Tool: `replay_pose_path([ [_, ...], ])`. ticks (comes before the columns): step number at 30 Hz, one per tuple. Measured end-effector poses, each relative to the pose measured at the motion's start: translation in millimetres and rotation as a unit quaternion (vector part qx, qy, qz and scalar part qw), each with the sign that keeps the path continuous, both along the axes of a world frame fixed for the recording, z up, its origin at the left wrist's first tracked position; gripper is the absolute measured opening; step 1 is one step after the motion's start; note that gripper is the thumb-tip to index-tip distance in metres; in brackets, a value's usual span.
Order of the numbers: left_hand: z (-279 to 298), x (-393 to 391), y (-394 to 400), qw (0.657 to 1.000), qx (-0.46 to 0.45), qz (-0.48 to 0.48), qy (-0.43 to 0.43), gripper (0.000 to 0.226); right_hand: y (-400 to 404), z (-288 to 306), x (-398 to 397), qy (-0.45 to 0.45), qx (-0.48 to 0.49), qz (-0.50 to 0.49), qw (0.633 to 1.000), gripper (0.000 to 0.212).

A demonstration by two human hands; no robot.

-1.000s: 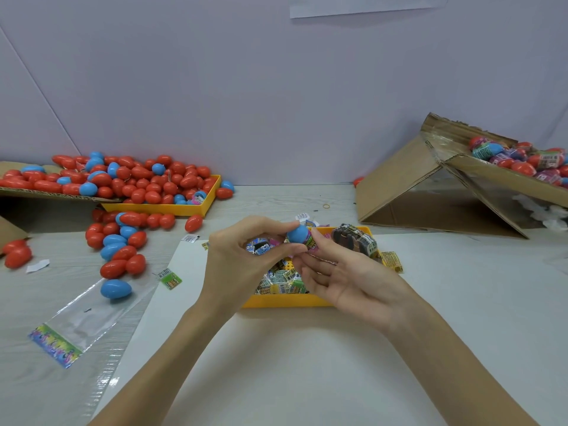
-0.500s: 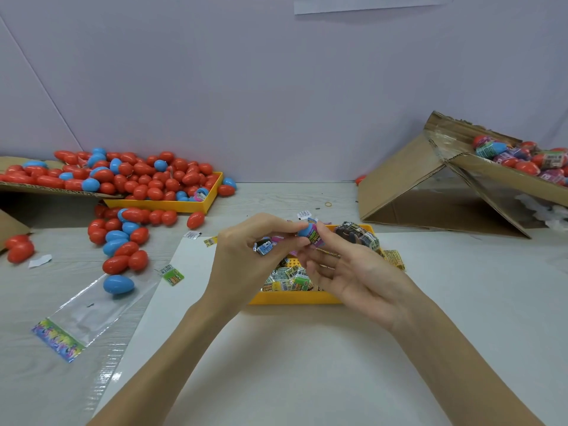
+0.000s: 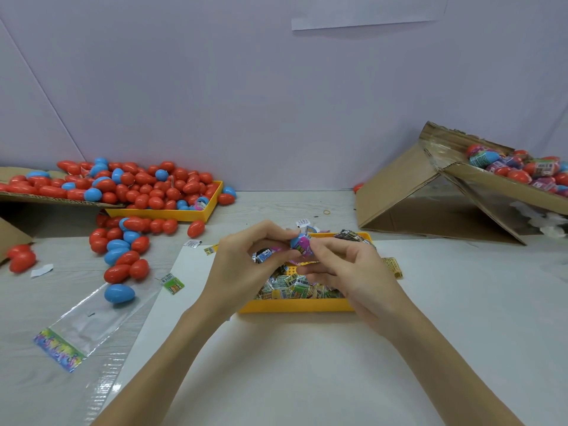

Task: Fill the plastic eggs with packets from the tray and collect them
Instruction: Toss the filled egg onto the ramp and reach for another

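Both hands, left (image 3: 242,265) and right (image 3: 347,269), pinch a blue plastic egg (image 3: 297,241) with a pink printed packet (image 3: 305,245) above the yellow plastic tray (image 3: 295,307). Step: stuffing. Next, likely: press the egg closed.

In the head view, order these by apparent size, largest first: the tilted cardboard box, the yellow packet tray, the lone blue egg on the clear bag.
1. tilted cardboard box
2. yellow packet tray, partly hidden by the hands
3. lone blue egg

Your left hand (image 3: 242,265) and right hand (image 3: 347,269) together pinch a blue egg (image 3: 300,242) wrapped in a pink packet above the yellow tray (image 3: 295,306) of packets. Red and blue eggs (image 3: 123,256) lie scattered at left. A tilted cardboard box (image 3: 504,182) at right holds wrapped eggs.
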State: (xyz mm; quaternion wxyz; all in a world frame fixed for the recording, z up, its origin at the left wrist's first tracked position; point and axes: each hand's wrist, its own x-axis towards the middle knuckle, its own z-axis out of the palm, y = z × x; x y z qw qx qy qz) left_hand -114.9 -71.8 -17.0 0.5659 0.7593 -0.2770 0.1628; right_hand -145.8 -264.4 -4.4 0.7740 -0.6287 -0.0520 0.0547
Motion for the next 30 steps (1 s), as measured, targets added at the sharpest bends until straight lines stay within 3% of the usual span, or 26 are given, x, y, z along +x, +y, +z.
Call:
replay_pose_path([
  [4, 1.6, -0.2, 2.2, 0.999, 0.004, -0.016, 0.030, 0.023, -0.6, -3.8, 2.6, -0.048, -0.066, -0.017, 0.997, 0.019],
  [9, 4.2, -1.6, -3.7, 0.990, -0.063, -0.019, 0.125, 0.012, 3.5, -10.5, 4.7, -0.114, -0.108, -0.054, 0.986, 0.016],
  [22, 3.3, -7.4, -14.1, 0.972, -0.193, -0.001, 0.132, 0.012, 12.6, -20.3, 1.8, -0.229, -0.216, -0.117, 0.942, 0.026],
  [30, 8.1, -9.6, -13.6, 0.992, -0.103, 0.002, 0.071, 0.013, 14.9, -17.8, 0.7, -0.266, -0.207, -0.174, 0.925, 0.026],
])
